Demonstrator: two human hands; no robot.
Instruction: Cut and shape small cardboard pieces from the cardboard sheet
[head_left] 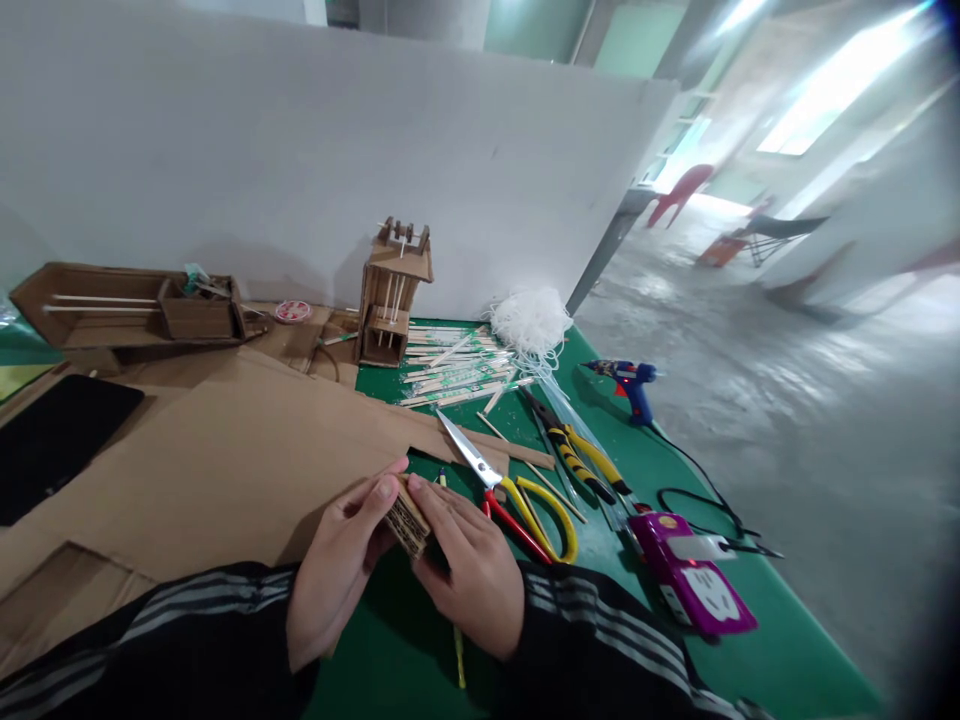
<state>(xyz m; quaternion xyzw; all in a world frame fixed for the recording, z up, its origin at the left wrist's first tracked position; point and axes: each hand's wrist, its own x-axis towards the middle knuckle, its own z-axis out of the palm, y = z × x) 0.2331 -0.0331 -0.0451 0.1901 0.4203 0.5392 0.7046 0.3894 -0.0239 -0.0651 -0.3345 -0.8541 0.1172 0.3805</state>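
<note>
Between my two hands is a small stack of cardboard pieces, its corrugated edges facing me. My left hand grips it from the left, thumb on top. From the other side my right hand closes on it, fingertips along its upper edge. The stack is tilted, and part of it is hidden by the fingers. Just beyond my right hand lie scissors with red and yellow handles. A large cardboard sheet spreads out to the left of my hands. Under my right hand a thin yellowish stick pokes out.
Yellow-black pliers, a blue glue gun and a purple power strip lie right. Wrapped sticks, white string, a cardboard tower and a cardboard box stand behind. A black phone lies left.
</note>
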